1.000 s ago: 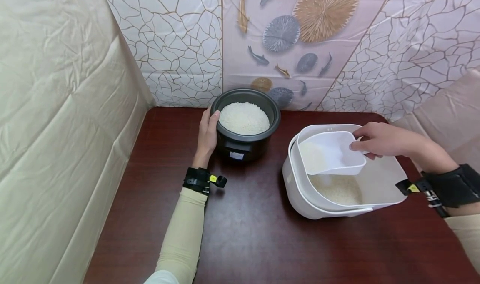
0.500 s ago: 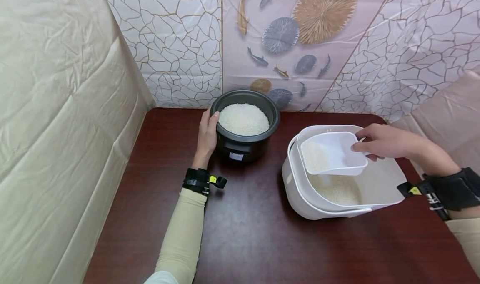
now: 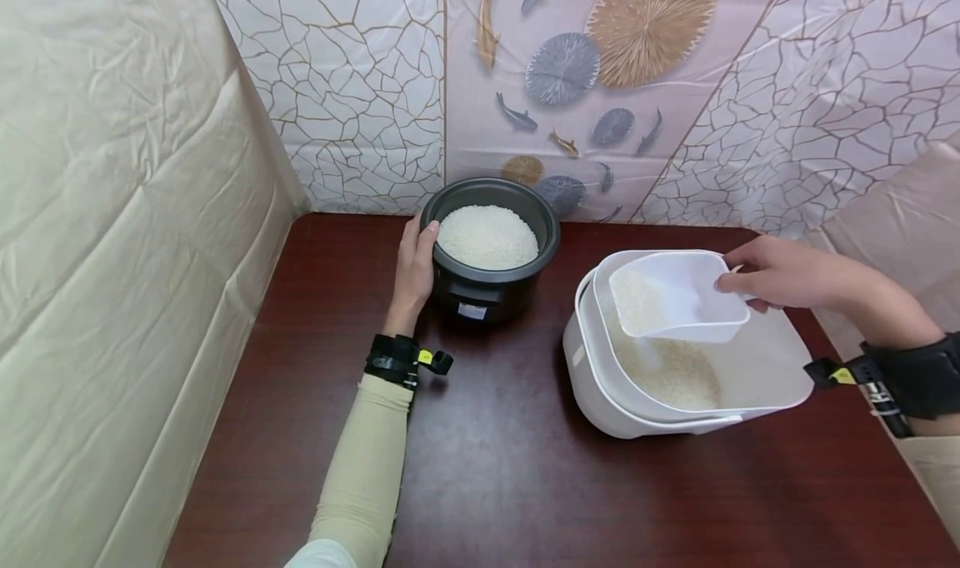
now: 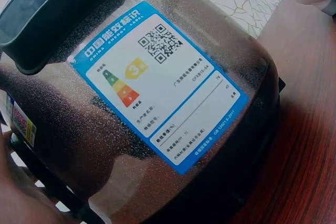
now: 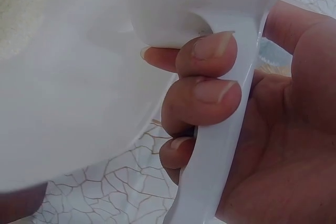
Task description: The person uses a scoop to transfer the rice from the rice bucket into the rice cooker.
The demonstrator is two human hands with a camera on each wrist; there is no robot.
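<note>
My right hand (image 3: 795, 281) grips the handle of a white scoop (image 5: 210, 145), fingers curled round it. Some rice lies toward the front of the scoop, which is held over a white rice bin (image 3: 780, 368). More rice (image 3: 678, 376) covers part of the bin's floor. At the back of the table, my left hand (image 3: 414, 268) holds the left side of a black rice cooker (image 3: 487, 297), thumb at the rim. White rice (image 3: 489, 236) sits in the cooker's dark pot. A blue-edged energy label (image 4: 157, 87) shows on its body in the left wrist view.
Both vessels stand on a dark red-brown table (image 3: 480, 468), the bin to the right of the cooker. A patterned cloth (image 3: 360, 93) hangs close behind them, and a cream cloth (image 3: 135, 243) lines the left side.
The scoop in my right hand has risen slightly and moved a little right and back over the bin. My left hand and the rice cooker stay in place.
</note>
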